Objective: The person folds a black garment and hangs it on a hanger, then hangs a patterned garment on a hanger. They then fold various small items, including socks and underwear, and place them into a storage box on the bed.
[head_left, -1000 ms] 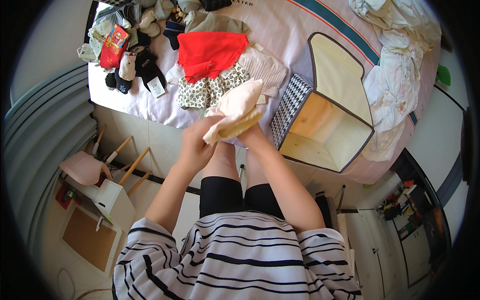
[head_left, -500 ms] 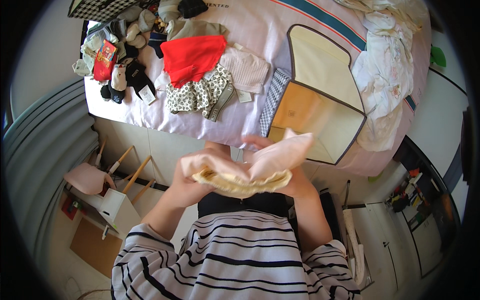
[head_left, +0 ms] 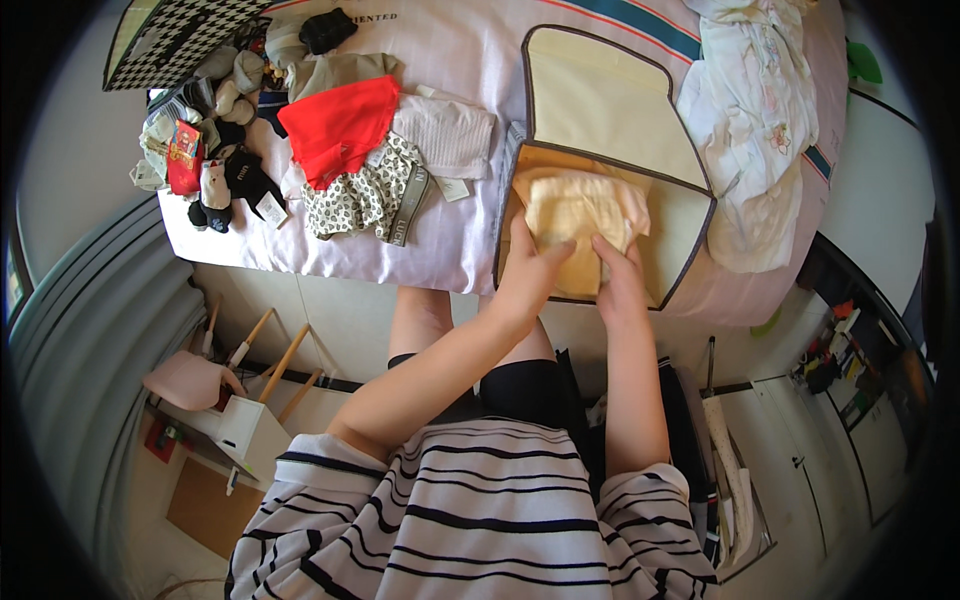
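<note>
A pale yellow and pink pair of underpants (head_left: pixel 582 208), with a gathered elastic edge, is inside the open fabric storage box (head_left: pixel 679 246). My left hand (head_left: pixel 532 265) is closed on its near left side, thumb on top and fingers partly hidden. My right hand (head_left: pixel 622 280) pinches the near right side, thumb upward. Both hands reach over the box's near edge. The box has a cream lining, dark trim and a checked outer side, and its lid (head_left: pixel 600 92) lies folded back on the bed.
Left of the box lie a red garment (head_left: pixel 338 125), leopard-print underpants (head_left: pixel 350 195) and a pale ribbed garment (head_left: pixel 445 135). Several socks (head_left: pixel 235 105) are piled farther left, below a houndstooth box (head_left: pixel 180 45). Crumpled white bedding (head_left: pixel 755 150) lies to the right. A pink chair (head_left: pixel 185 380) stands on the floor.
Both hands have moved forward and right, from in front of my body into the box, bringing the underpants with them. The view has shifted slightly.
</note>
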`<state>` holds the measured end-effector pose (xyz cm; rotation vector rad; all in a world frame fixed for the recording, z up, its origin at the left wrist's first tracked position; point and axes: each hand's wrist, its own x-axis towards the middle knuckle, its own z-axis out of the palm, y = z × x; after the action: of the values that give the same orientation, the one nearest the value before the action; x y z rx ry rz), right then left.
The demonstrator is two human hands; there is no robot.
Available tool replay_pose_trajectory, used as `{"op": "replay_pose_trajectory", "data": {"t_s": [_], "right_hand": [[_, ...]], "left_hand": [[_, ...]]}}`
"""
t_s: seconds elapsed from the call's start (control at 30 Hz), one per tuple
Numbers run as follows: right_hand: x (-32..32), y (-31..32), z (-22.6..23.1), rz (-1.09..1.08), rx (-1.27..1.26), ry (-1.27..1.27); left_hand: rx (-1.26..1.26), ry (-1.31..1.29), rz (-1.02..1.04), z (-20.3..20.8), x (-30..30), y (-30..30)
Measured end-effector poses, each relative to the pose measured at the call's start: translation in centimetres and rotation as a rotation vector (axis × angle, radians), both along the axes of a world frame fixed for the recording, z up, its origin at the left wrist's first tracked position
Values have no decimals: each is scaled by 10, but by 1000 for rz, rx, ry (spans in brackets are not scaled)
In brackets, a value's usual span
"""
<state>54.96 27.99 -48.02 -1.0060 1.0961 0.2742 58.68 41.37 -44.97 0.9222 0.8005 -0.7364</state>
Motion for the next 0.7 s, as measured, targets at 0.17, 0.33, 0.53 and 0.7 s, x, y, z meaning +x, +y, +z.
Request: {"op": "replay_pose_trajectory", "data": {"t_s": [0.17, 0.33, 0.53, 0.7], "right_hand": [[18, 11, -39, -102, 84, -25], [28, 20, -44, -15, -96, 27], [7, 24, -54, 202, -902, -33], [28, 29, -51, 226, -387, -149]], "left_hand": [[195, 129, -49, -21, 11, -13], [342, -162, 4, -24, -5, -16], [338, -379, -157, -46, -25, -20], [489, -427, -189, -86, -2, -30]]}}
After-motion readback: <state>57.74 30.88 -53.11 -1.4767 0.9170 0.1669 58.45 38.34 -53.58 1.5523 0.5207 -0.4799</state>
